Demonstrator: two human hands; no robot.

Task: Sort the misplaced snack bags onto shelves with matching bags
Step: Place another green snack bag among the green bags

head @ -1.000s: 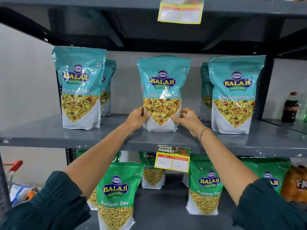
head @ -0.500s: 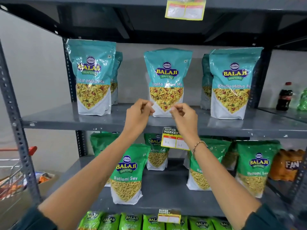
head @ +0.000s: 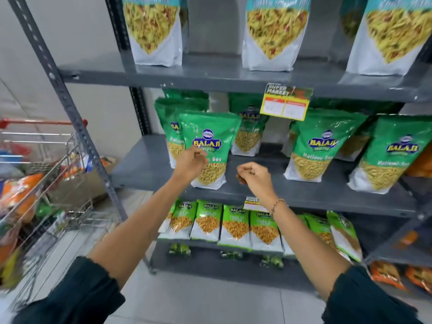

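Teal Khatta Mitha Mix bags stand on the upper shelf (head: 210,76); the middle one (head: 273,33) stands upright, free of my hands. Green Ratlami Sev bags (head: 322,148) fill the shelf below. My left hand (head: 190,161) hovers in front of the leftmost front Ratlami Sev bag (head: 209,141), fingers loosely curled, holding nothing. My right hand (head: 253,173) hangs in the gap between bags over the middle shelf (head: 304,195), fingers curled shut, with nothing in it. Smaller light-green bags (head: 236,225) line a lower shelf.
A wire shopping cart (head: 39,183) with orange and mixed snack packets stands at the left, next to the rack's slanted upright post (head: 70,108). Orange bags (head: 397,274) lie low on the adjoining rack at right. Yellow price tags (head: 285,104) hang from the shelf edges. Tiled floor below.
Both hands have let go of the middle teal bag and dropped from the upper shelf to the Ratlami Sev shelf. The view has tilted down and left, bringing the cart in.
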